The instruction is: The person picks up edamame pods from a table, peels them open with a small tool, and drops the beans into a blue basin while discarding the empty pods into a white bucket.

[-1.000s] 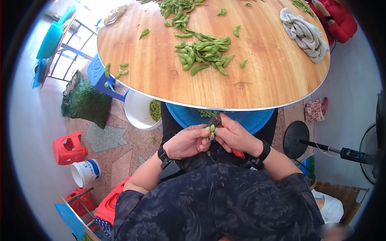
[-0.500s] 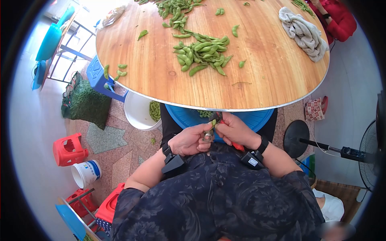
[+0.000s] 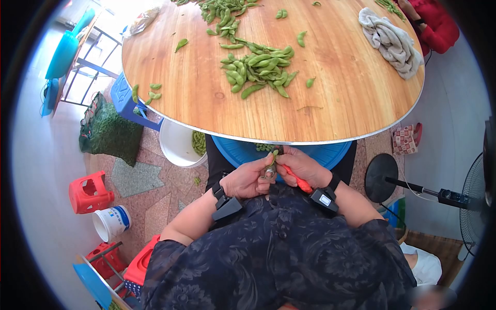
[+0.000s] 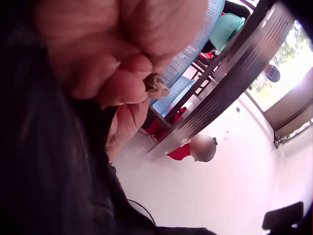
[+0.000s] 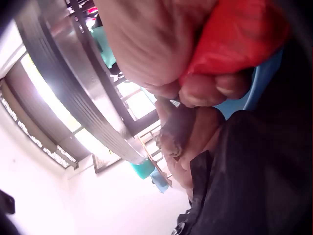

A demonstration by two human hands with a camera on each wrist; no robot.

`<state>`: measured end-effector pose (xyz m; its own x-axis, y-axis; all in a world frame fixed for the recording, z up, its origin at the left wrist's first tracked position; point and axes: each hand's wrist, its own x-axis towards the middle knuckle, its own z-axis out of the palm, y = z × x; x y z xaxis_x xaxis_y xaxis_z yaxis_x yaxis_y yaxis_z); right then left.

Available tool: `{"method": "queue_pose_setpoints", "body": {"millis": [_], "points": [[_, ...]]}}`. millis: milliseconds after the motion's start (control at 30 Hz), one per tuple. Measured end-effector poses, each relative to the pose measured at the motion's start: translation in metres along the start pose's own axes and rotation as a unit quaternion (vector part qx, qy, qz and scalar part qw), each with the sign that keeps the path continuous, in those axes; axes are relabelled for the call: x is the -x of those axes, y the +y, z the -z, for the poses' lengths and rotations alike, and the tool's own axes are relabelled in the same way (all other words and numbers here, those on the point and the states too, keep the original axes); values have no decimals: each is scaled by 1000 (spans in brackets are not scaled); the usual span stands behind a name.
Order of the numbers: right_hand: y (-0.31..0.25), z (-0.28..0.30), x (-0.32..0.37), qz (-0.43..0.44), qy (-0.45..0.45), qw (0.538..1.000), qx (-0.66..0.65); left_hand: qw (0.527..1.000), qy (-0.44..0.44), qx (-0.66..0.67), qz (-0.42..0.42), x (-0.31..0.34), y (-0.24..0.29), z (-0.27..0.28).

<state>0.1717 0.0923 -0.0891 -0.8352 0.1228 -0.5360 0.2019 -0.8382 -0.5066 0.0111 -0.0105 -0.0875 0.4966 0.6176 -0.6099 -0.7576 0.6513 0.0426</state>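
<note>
Over the blue basin [image 3: 333, 154], my left hand [image 3: 243, 180] pinches a green soybean pod [image 3: 274, 154] between thumb and fingers. A greyish covering [image 3: 268, 172] shows at its fingertips. My right hand [image 3: 308, 169] meets it from the other side, fingers curled round the red handle [image 3: 298, 179] of a tool; the tool's working end is mostly hidden between the hands. In the right wrist view the red handle [image 5: 234, 41] fills the palm. Shelled green beans [image 3: 264, 147] lie in the basin, partly under the table edge.
A round wooden table [image 3: 206, 111] stands just ahead, bearing a pile of soybean pods [image 3: 261, 67] and a grey cloth [image 3: 390, 44]. At left are a white bucket [image 3: 173, 155] with pods inside and a blue stool [image 3: 121, 95]. A fan [image 3: 473, 196] stands at right.
Both hands stay together over the basin and keep hold of the pod and the tool. The right hand has turned, so more of the red handle shows. Both wrists have rotated slightly.
</note>
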Motion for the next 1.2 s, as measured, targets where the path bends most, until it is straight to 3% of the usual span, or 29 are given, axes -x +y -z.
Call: {"method": "queue_pose_setpoints", "body": {"millis": [33,67,100,133,200,233,300,333,467,600,700,767,900,1000,1100,1167,1200], "points": [[2,2,-1,-1,0,1000,0,998,69,0,-6,0,0,-5],[3,3,-3,35,32,993,107,998,69,0,-7,1,2,-3],[2,1,-4,71,63,973,211,999,34,-32,-3,3,4,0],[-1,-1,-2,71,63,973,211,998,-1,-64,2,4,6,2],[-9,-6,4,143,113,881,437,998,-19,-54,2,7,8,1],[-6,-1,0,144,113,880,439,998,-38,-45,1,7,9,0],[0,4,-10,411,116,685,590,998,-56,-37,5,6,9,-1],[0,2,-3,332,115,728,588,997,-73,-28,10,6,8,-2],[-7,-6,5,362,123,688,617,996,-82,-26,13,4,7,0],[-10,-10,5,362,123,680,625,997,-76,-21,10,6,4,-3],[-15,-18,9,311,122,688,644,998,-53,-42,-2,8,5,-1],[-13,-19,7,361,134,640,665,997,-67,-47,5,7,5,4],[-16,-20,9,327,118,638,687,995,-74,-72,17,7,8,12],[-18,-11,11,337,94,614,708,986,-82,-143,20,13,9,14],[-21,2,12,326,125,592,726,967,-72,-245,2,27,11,6],[-14,11,10,377,198,519,741,964,-19,-264,-12,30,10,0],[-13,9,13,378,197,517,742,964,-20,-264,-13,30,10,0]]}}
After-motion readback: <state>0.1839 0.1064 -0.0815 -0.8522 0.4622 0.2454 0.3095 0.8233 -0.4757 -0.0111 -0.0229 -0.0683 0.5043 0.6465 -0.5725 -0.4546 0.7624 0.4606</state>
